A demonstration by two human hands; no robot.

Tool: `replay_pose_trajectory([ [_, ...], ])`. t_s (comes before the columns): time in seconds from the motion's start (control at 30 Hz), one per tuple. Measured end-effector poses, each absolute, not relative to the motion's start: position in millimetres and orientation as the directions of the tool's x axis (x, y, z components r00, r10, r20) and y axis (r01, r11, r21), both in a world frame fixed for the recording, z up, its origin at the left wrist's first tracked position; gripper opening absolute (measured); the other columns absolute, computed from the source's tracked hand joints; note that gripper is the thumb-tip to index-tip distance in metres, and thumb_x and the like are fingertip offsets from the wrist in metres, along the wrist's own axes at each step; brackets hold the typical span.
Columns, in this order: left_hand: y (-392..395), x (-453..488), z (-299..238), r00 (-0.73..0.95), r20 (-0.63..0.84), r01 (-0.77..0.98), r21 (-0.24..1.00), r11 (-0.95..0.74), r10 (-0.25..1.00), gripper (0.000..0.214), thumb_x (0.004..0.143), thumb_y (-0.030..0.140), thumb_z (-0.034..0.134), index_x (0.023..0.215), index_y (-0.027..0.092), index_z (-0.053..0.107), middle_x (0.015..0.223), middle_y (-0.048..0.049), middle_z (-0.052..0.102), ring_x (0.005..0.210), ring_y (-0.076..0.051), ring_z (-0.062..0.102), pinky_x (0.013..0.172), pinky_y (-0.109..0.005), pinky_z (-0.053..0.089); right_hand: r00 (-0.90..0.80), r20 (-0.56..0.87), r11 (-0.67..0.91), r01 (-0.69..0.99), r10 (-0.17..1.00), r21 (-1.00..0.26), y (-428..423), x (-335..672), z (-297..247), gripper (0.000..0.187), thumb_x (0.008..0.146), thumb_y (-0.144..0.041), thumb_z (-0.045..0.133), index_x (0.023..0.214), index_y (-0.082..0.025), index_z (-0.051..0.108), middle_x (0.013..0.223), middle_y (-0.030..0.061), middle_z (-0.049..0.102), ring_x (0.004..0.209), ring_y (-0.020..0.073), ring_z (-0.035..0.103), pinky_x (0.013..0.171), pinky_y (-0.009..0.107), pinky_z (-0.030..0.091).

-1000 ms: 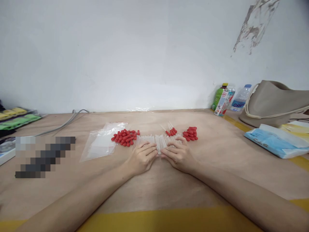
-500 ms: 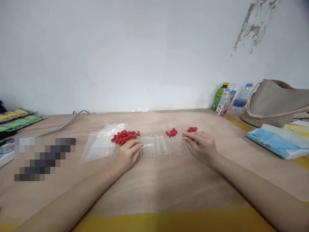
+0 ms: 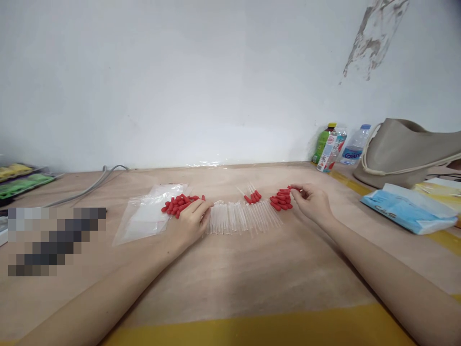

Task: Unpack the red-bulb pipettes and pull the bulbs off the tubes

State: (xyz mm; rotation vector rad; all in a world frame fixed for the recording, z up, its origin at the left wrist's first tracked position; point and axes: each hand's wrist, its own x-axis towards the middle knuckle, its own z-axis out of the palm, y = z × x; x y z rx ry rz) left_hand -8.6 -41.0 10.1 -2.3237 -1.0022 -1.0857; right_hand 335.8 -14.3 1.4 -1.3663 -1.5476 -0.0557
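Note:
My left hand (image 3: 194,216) is closed at the left end of a row of clear glass dropper tubes (image 3: 237,218), fingertips pinched on one thin tube that barely shows. Beside it lies a pile of red rubber bulbs (image 3: 176,205), partly behind the hand. My right hand (image 3: 311,201) pinches a red bulb at the edge of a second, smaller bulb pile (image 3: 281,199). Between the hands, just behind the row, several droppers (image 3: 254,196) lie with red bulbs fitted on their near ends.
Clear plastic bags (image 3: 144,216) lie left of the bulbs, with a grey cable (image 3: 82,190) farther left. Bottles (image 3: 329,149), a grey bag (image 3: 399,154) and a blue tissue pack (image 3: 406,209) stand or lie at right. A wall (image 3: 216,96) closes off the back.
My right hand has moved right and slightly away, off the tubes' right end to the bulb pile, uncovering more bulbs. My left hand has shifted slightly upward in view, still pinching.

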Motion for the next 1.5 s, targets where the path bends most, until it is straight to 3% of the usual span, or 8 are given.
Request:
replay_pose_trajectory([
  [0.13,-38,11,16,0.522,0.727,0.705,-0.073,-0.705,0.446,0.015,0.081,0.008,0.042,0.086,0.017,0.054,0.076,-0.0019,0.061,0.069,-0.012,0.058,0.064,-0.023,0.047,0.187,0.676,0.354,0.737,0.712,-0.576,-12,335,-2,0.031,0.073,-0.03,0.049,0.092,-0.013,0.066,0.079,0.0078,0.062,0.058,0.013,0.054,0.057,0.028,0.045],
  [0.33,-29,33,10,0.61,0.592,0.698,-0.085,-0.711,0.527,0.018,0.079,0.008,0.041,0.091,0.016,0.053,0.08,-0.0048,0.062,0.074,-0.017,0.06,0.061,-0.027,0.046,0.256,0.65,0.312,0.715,0.715,-0.625,-8,339,-4,0.03,0.07,-0.036,0.056,0.091,-0.014,0.06,0.078,0.0063,0.064,0.061,0.0148,0.055,0.057,0.028,0.044],
  [0.5,-39,41,10,0.607,0.549,0.69,-0.005,-0.724,0.575,0.023,0.082,0.029,0.049,0.097,0.013,0.055,0.08,-0.0077,0.062,0.072,-0.019,0.059,0.064,-0.03,0.048,0.14,0.673,0.339,0.779,0.727,-0.528,-11,341,-3,0.02,0.071,-0.038,0.057,0.074,-0.019,0.063,0.074,0.004,0.065,0.068,0.0173,0.053,0.062,0.03,0.042],
  [0.63,-48,33,12,0.615,0.567,0.652,0.025,-0.758,0.548,0.036,0.08,0.04,0.053,0.103,0.013,0.056,0.093,-0.0106,0.062,0.087,-0.022,0.057,0.075,-0.035,0.048,0.061,0.727,0.392,0.809,0.684,-0.437,-11,340,-2,0.019,0.072,-0.037,0.057,0.077,-0.02,0.063,0.077,0.0037,0.066,0.07,0.0181,0.052,0.067,0.032,0.041],
  [0.83,-54,-1,12,0.597,0.668,0.648,-0.075,-0.758,0.444,0.022,0.082,0.029,0.05,0.098,0.018,0.059,0.098,-0.008,0.062,0.094,-0.023,0.054,0.084,-0.04,0.043,0.205,0.678,0.263,0.813,0.706,-0.519,5,352,-9,0.023,0.073,-0.039,0.054,0.078,-0.019,0.064,0.078,0.0049,0.066,0.075,0.019,0.055,0.071,0.033,0.04],
  [1.03,-53,-12,7,0.479,0.72,0.704,0.025,-0.709,0.502,0.016,0.083,0.023,0.048,0.092,0.018,0.061,0.093,-0.0067,0.061,0.091,-0.02,0.053,0.083,-0.038,0.044,0.192,0.631,0.23,0.821,0.752,-0.523,16,353,-14,0.024,0.073,-0.042,0.054,0.078,-0.021,0.065,0.082,0.0045,0.067,0.077,0.0198,0.056,0.073,0.035,0.039],
  [1.37,-49,-9,4,0.487,0.671,0.703,0.078,-0.706,0.559,0.017,0.085,0.024,0.045,0.089,0.018,0.061,0.092,-0.0068,0.059,0.088,-0.019,0.053,0.082,-0.038,0.043,0.262,0.476,0.074,0.813,0.839,-0.577,28,359,-20,0.036,0.079,-0.045,0.044,0.084,-0.02,0.068,0.072,0.0065,0.068,0.072,0.0218,0.06,0.069,0.034,0.041],
  [1.5,-48,-8,2,0.491,0.673,0.695,0.082,-0.715,0.554,0.017,0.085,0.023,0.046,0.089,0.017,0.061,0.093,-0.0072,0.059,0.088,-0.019,0.053,0.083,-0.038,0.042,0.29,0.497,0.126,0.752,0.818,-0.646,30,363,-21,0.041,0.082,-0.046,0.038,0.087,-0.017,0.067,0.085,0.0084,0.068,0.079,0.0207,0.06,0.07,0.03,0.042],
])
